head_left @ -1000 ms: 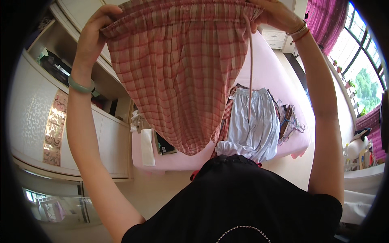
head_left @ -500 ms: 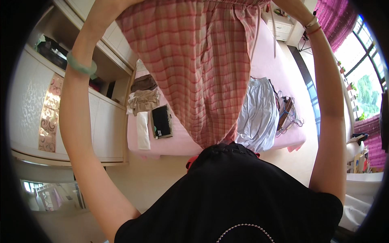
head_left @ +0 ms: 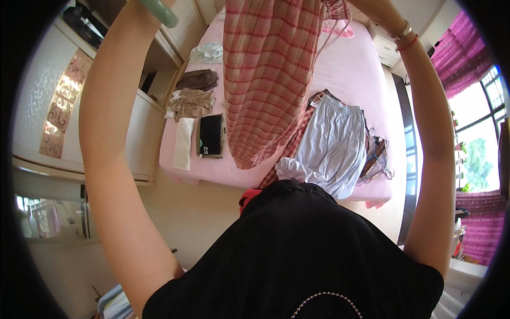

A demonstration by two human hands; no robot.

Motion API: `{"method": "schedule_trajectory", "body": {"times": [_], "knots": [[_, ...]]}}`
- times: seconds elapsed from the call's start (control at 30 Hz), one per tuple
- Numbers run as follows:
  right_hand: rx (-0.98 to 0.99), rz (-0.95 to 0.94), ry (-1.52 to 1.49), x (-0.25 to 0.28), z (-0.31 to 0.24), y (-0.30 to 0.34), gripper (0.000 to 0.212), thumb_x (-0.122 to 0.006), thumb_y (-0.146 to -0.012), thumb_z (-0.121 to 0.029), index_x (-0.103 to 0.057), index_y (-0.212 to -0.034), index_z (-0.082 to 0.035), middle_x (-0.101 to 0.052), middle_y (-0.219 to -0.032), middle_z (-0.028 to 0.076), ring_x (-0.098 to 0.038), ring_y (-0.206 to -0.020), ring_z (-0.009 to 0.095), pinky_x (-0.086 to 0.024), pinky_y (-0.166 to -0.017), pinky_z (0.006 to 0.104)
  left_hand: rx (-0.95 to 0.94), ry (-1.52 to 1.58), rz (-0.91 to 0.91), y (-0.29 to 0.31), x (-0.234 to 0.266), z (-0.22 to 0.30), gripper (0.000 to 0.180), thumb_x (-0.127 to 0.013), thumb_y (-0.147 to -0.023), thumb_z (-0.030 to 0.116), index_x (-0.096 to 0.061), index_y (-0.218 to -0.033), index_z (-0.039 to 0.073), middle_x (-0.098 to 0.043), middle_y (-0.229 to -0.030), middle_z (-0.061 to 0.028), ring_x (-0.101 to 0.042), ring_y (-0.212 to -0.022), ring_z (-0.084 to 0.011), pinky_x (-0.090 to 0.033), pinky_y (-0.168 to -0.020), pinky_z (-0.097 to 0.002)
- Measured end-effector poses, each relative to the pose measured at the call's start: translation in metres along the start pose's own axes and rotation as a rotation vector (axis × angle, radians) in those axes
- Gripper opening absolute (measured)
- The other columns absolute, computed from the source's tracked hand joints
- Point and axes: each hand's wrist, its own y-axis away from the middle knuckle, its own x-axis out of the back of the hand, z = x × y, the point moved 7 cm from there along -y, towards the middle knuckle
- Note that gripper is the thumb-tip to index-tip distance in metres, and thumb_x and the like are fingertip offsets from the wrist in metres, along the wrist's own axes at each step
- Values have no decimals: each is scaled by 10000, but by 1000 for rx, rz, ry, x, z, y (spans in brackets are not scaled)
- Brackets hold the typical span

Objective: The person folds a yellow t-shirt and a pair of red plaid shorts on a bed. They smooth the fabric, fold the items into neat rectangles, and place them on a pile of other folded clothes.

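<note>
Red-and-cream checked cotton garment [head_left: 268, 80] hangs at 12 o'clock over pink bed [head_left: 345, 69]. Soft, light, limp; best gripped along top hem. Both hands out of frame; grip probably closed, cannot tell.

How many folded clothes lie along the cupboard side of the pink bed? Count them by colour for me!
Pale green top: 1
Brown piece: 1
Beige piece: 1
White piece: 1
Black piece: 1
Total: 5
</note>
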Motion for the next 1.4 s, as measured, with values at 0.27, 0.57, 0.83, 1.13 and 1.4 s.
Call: {"method": "schedule_trajectory", "body": {"times": [0.27, 0.57, 0.83, 1.13, 1.4], "knots": [[128, -129, -414, -68, -19, -38, 492, -748, -860, -283, -591, -1218, 15, -672, -1070, 67, -617, -939, 127, -521, -833, 277, -6, -105, 61, 38, 13, -18, 492, -802, -798, 195, -597, -1226, 63, -681, -869, -44, -627, -783, -102, -514, -715, -244], [185, 66, -96, -36, -34, -51, 267, -727, -877, -273, -709, -982, -28, -667, -760, -14, -568, -658, 43, -478, -567, 209, 654, 1065, 318, 241, -129, -131, 416, -463, -1003, 408, -618, -937, 28, -645, -787, -58, -641, -733, -155, -520, -624, -328], [462, -123, -165, -41, -51, -1, 299, -586, -964, -286, -650, -1040, -5, -682, -923, 106, -653, -731, 209, -542, -704, 304, 721, 2160, 535, 292, -325, -176, 737, -390, -963, 583, -339, -1460, 41, -386, -1462, -203, -431, -1316, -362, -414, -1052, -538], [158, -911, -847, -103, -59, 145, 217, -652, -836, -115, -702, -999, 20, -692, -753, 100, -604, -602, 136, -473, -563, 277, 827, 1873, 586, 215, -323, -257, 395, -519, -963, 266, -592, -1139, -81, -657, -1127, -204, -637, -1064, -303, -518, -963, -412], [-423, -34, -943, -136, 98, 167, 551, -563, -958, -449, -562, -1323, -36, -603, -1288, 65, -572, -1157, 172, -458, -971, 327, 942, 1769, 356, 170, -261, -170, 151, -507, -897, 56, -633, -907, -27, -690, -875, -127, -676, -784, -217, -571, -714, -338]]}}
